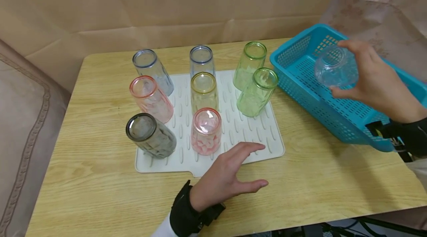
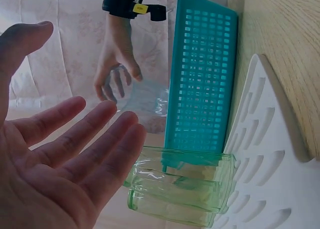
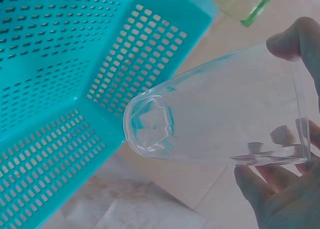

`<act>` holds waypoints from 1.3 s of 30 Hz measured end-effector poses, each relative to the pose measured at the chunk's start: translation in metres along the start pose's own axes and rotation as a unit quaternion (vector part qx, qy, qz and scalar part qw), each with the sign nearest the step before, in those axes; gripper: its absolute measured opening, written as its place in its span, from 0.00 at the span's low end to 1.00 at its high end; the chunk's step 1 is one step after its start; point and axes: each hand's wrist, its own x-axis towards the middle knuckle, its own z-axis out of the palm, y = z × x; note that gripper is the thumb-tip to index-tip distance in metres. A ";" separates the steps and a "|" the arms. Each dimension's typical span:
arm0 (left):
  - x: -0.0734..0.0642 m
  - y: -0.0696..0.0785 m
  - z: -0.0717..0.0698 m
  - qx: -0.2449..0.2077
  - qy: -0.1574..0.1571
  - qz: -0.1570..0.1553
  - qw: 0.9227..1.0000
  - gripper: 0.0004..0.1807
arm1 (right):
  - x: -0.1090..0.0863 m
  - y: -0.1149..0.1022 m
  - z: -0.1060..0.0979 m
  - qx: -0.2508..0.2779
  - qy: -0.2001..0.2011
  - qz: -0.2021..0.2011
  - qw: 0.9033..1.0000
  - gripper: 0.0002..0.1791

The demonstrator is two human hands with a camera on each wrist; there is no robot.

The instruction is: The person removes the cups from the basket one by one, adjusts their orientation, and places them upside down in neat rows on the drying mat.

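My right hand (image 1: 383,81) holds a clear glass (image 1: 337,68) over the blue perforated basket (image 1: 307,98), thumb and fingers around its wide end. In the right wrist view the narrower end of the glass (image 3: 210,109) points toward the basket. My left hand (image 1: 223,177) hovers by the front edge of the white drying mat (image 1: 270,140), thumb spread and fingers extended, holding nothing. Closest to it stands a pink glass (image 1: 206,133). In the left wrist view its palm (image 2: 50,184) shows, with green glasses (image 2: 175,184) beyond.
Along the mat stand a grey glass (image 1: 153,137), another pink glass (image 1: 153,99), blue glasses (image 1: 155,72), a yellow glass (image 1: 204,92) and two green glasses (image 1: 255,94). The wooden table (image 1: 93,155) meets a beige cloth (image 1: 166,7) behind.
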 end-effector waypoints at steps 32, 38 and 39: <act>-0.001 -0.004 0.003 0.000 0.008 -0.009 1.000 0.33 | -0.021 -0.080 -0.024 -0.001 0.026 -0.102 0.994 0.53; 0.003 -0.008 0.003 0.005 0.018 -0.011 1.000 0.31 | -0.028 -0.088 -0.020 0.002 0.025 -0.124 0.992 0.51; 0.004 -0.009 0.003 0.004 0.021 -0.012 1.000 0.30 | -0.029 -0.089 -0.019 0.000 0.027 -0.128 0.991 0.51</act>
